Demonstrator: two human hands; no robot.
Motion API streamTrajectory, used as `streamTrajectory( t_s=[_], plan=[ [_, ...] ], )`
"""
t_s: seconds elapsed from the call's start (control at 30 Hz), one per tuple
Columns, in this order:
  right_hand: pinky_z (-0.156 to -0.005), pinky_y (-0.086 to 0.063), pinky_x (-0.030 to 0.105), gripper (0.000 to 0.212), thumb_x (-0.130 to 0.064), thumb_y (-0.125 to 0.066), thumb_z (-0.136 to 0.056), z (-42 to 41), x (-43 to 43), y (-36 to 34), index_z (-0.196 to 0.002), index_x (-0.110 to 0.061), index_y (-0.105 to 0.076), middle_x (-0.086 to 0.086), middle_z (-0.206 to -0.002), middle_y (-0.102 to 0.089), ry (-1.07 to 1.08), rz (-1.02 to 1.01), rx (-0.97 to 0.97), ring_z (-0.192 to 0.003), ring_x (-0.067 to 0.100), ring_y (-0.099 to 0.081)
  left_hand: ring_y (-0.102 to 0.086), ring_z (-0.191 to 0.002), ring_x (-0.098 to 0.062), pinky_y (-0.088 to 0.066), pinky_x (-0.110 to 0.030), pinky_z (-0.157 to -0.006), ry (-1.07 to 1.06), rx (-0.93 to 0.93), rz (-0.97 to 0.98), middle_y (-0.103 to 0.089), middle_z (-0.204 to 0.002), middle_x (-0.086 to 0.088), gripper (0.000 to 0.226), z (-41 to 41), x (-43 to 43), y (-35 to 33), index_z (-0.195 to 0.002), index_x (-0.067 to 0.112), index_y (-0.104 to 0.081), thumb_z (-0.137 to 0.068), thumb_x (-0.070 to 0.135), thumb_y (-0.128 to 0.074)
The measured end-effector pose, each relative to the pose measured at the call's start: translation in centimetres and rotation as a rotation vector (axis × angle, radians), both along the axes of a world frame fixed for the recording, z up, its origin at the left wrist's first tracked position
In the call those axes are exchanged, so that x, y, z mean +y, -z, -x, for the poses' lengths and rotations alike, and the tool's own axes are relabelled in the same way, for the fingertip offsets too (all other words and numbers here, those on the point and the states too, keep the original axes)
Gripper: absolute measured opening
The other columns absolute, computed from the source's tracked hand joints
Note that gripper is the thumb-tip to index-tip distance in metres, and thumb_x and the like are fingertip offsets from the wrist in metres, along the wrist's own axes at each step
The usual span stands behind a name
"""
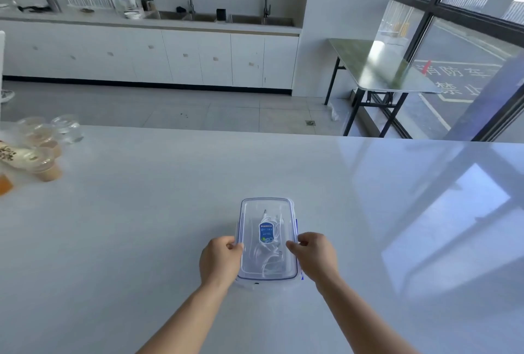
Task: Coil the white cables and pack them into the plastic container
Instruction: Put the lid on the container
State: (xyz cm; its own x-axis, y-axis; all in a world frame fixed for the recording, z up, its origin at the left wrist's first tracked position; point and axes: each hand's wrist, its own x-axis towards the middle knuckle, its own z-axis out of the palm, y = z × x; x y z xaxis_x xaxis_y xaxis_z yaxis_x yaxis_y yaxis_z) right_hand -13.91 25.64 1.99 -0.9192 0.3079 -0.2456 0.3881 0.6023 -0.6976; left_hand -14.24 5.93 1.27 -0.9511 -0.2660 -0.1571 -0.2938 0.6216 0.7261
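Right, white cables (269, 257) are lying inside the lidded plastic container (266, 199) at 6 o'clock on the surface (141, 240). Left hand (219, 261) and right hand (313, 257) are gripping its long sides, fingers curled. Pressing both sides evenly should seat the latches.

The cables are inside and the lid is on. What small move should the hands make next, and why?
Probably snap the side latches down to lock the lid: the white cables already lie inside the plastic container, and the left hand and right hand grip its long edges.
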Motion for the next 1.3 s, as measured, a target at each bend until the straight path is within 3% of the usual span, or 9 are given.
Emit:
streamTrajectory(
  t_s=[0.27,0.33,0.4,0.53,0.63,0.87,0.97,1.13,1.3],
  plan=[
    [-0.05,-0.023,0.03,0.041,-0.028,-0.067,-0.078,0.1,-0.4,0.6,-0.057,-0.016,-0.034,0.004,-0.057,-0.037,0.04,-0.071,-0.007,-0.055,0.023,-0.028,-0.024,-0.051,-0.02,-0.019,-0.03,-0.048,0.01,-0.038,0.009,-0.026,-0.044,-0.002,0.045,0.5,0.2,0.6,-0.053,0.014,-0.027,-0.081,0.018,-0.062],
    [-0.052,-0.031,0.03,0.029,-0.027,-0.068,-0.081,0.1,-0.2,0.5,-0.059,-0.018,-0.051,0.007,-0.059,-0.051,0.053,-0.061,-0.035,-0.058,0.028,-0.043,-0.026,-0.05,-0.02,-0.02,-0.029,-0.048,0.01,-0.035,-0.007,-0.029,-0.042,-0.002,0.046,0.5,0.4,0.5,-0.052,0.015,-0.028,-0.082,0.018,-0.063],
    [-0.06,-0.041,0.028,0.014,-0.029,-0.068,-0.084,0.0,0.0,0.3,-0.085,-0.015,-0.07,0.004,-0.075,-0.069,0.044,-0.039,-0.054,-0.074,0.026,-0.063,-0.027,-0.05,-0.02,-0.022,-0.029,-0.048,0.014,-0.022,-0.005,-0.031,-0.043,-0.002,0.046,0.4,0.4,0.5,-0.052,0.015,-0.029,-0.082,0.02,-0.063],
    [-0.065,-0.048,0.029,0.028,-0.034,-0.067,-0.084,-0.1,0.1,0.8,-0.109,-0.018,-0.068,-0.004,-0.087,-0.072,0.074,0.04,-0.069,-0.083,0.02,-0.067,-0.045,-0.055,-0.015,-0.035,-0.027,-0.054,-0.009,-0.039,-0.043,-0.047,-0.051,0.009,0.036,0.3,0.2,0.8,-0.057,0.026,-0.045,-0.085,0.028,-0.068],
    [-0.07,-0.054,0.035,0.029,-0.032,-0.07,-0.083,-0.2,0.3,1.4,-0.108,-0.017,-0.068,-0.004,-0.085,-0.072,0.107,0.115,-0.093,-0.078,0.02,-0.067,-0.064,-0.078,-0.019,-0.046,-0.026,-0.07,-0.035,-0.066,-0.099,-0.065,-0.075,0.009,0.018,0.5,0.0,1.1,-0.077,0.028,-0.06,-0.081,0.034,-0.076],
    [-0.066,-0.057,0.034,0.029,-0.029,-0.079,-0.076,0.2,1.2,2.5,-0.101,-0.018,-0.07,-0.002,-0.086,-0.071,0.191,0.253,-0.089,-0.074,0.017,-0.067,-0.07,-0.082,-0.028,-0.058,-0.043,-0.08,-0.155,-0.249,-0.394,-0.073,-0.086,-0.005,0.021,2.0,-0.2,2.6,-0.081,0.018,-0.066,-0.072,0.023,-0.085],
    [-0.083,-0.06,0.045,0.039,-0.033,-0.084,-0.074,0.1,1.9,3.0,-0.106,-0.016,-0.069,0.004,-0.098,-0.071,0.204,0.373,-0.147,-0.084,0.018,-0.068,-0.071,-0.088,-0.033,-0.059,-0.041,-0.075,-0.174,-0.376,-0.551,-0.072,-0.103,-0.013,0.042,2.7,-0.8,2.8,-0.104,0.012,-0.063,-0.071,0.02,-0.086],
    [-0.091,-0.056,0.041,0.079,-0.063,-0.077,-0.068,-1.1,2.7,4.2,-0.131,-0.021,-0.054,-0.001,-0.114,-0.066,0.169,0.435,-0.157,-0.101,0.02,-0.066,-0.069,-0.093,-0.029,-0.057,-0.041,-0.079,-0.177,-0.44,-0.591,-0.07,-0.11,-0.011,0.081,2.7,-1.6,3.1,-0.133,0.011,-0.051,-0.064,0.032,-0.089],
    [-0.095,-0.055,0.045,0.089,-0.062,-0.077,-0.066,-1.1,2.9,4.9,-0.135,-0.013,-0.052,0.0,-0.112,-0.068,0.181,0.505,-0.171,-0.102,0.021,-0.067,-0.069,-0.07,-0.029,-0.052,-0.034,-0.065,-0.145,-0.495,-0.707,-0.078,-0.087,-0.012,0.052,2.2,-1.1,3.2,-0.098,0.002,-0.07,-0.064,0.04,-0.083]
  ],
)
